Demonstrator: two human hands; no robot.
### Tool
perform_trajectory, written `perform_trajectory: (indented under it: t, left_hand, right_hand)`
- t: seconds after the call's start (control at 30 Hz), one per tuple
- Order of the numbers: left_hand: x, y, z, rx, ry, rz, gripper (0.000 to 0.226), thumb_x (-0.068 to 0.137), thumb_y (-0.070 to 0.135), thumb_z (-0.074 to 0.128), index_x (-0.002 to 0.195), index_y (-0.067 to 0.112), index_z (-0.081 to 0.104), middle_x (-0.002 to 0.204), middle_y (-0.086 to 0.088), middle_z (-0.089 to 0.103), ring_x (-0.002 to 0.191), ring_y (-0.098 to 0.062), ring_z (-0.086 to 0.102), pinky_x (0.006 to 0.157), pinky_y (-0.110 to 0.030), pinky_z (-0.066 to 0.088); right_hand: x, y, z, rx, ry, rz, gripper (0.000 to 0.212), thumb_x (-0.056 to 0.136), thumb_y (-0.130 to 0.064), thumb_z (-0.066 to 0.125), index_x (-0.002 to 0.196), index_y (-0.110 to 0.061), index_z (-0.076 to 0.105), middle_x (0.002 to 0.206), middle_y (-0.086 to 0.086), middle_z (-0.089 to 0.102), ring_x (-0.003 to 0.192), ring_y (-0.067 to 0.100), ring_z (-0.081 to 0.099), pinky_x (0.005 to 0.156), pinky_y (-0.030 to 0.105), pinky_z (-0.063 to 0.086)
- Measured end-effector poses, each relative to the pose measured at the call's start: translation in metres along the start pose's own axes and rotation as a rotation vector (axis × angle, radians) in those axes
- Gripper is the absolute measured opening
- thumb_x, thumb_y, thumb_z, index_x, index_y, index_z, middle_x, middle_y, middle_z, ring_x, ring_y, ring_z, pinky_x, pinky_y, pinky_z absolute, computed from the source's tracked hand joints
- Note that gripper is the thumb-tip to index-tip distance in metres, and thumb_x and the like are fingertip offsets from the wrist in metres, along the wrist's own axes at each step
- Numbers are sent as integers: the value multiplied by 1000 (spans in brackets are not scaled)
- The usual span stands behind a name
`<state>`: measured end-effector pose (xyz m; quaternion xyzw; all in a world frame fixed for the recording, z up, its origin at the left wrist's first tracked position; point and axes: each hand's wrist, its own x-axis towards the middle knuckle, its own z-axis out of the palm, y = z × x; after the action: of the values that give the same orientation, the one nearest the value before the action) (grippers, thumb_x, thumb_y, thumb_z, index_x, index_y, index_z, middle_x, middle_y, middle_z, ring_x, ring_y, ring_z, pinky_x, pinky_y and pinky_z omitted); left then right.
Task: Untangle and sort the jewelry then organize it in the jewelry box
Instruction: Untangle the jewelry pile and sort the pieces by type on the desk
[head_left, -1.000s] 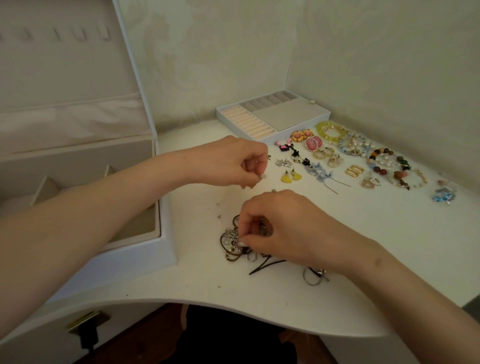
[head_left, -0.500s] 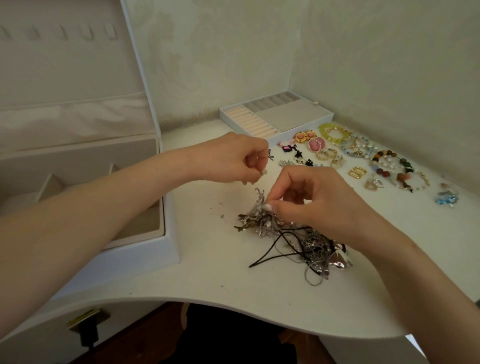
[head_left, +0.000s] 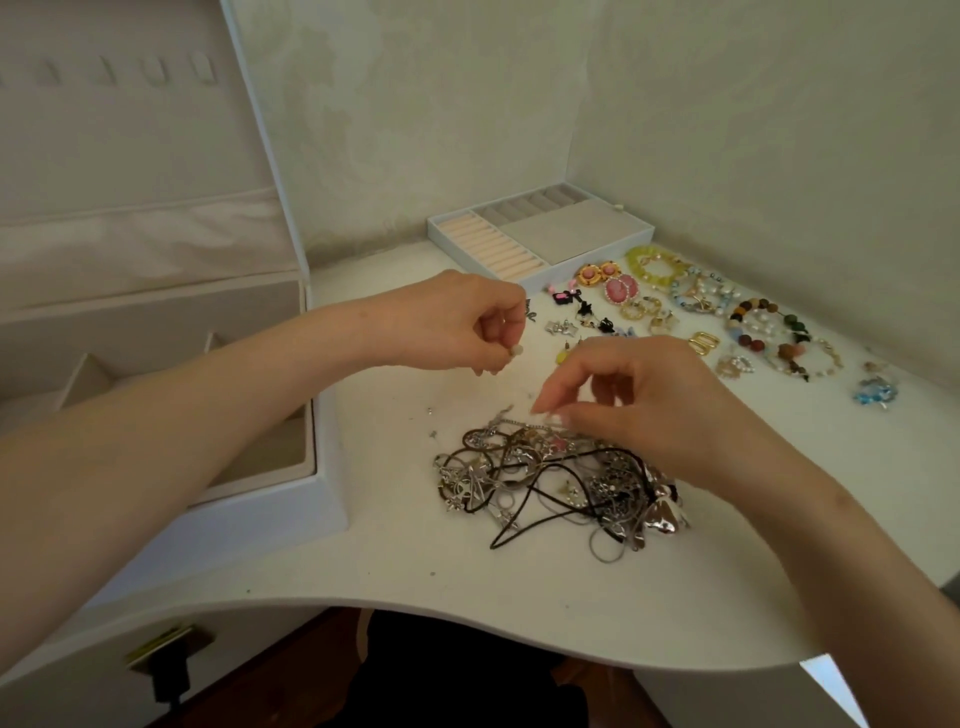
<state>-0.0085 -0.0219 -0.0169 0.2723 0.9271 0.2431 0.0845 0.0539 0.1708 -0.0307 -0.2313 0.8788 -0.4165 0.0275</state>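
Shiny metal tangle (head_left: 556, 483), dark matt cords, on smooth white tabletop (head_left: 415, 582)

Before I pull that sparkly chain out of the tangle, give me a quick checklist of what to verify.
1. Right hand pinches the chain: ok, fingertips closed on its raised end.
2. Chain free of the tangle: not ok, its lower end runs into the pile.
3. Left hand free to steady the pile: not ok, curled shut around a small piece.
4. Box open: ok, lid up, compartments showing.
5. Tray has room: ok, no jewelry seen in its slots.
6. Black cord clear of the chain: cannot tell.
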Motion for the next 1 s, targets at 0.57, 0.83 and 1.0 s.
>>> perform_trajectory:
  t: [0.57, 0.83, 1.0]
  left_hand:
    - [0, 0, 2, -166, -78, -9, 10, 86, 14, 64, 82, 18, 56, 75, 3, 65, 69, -8, 63, 68, -25, 52]
    - [-2, 0, 0, -49, -152, 6, 13, 81, 27, 71, 77, 30, 59, 77, 11, 56, 63, 2, 45, 65, -17, 39]
    - [-1, -2, -1, -80, -184, -16, 12, 84, 20, 69, 79, 23, 58, 72, 8, 59, 60, 0, 51, 61, -13, 43]
  right_hand:
    - [-39, 22, -16, -169, -222, -28, 24, 76, -27, 77, 87, -47, 69, 95, -19, 56, 91, 9, 52, 77, 30, 44]
    - [-32, 21, -1, -222, -194, -93, 10, 77, -34, 75, 85, -36, 71, 81, -13, 56, 82, 6, 52, 73, 32, 45]
    - [-31, 21, 0, -274, -185, -132, 5, 79, -34, 74, 80, -33, 69, 79, -14, 55, 83, 6, 50, 70, 27, 43]
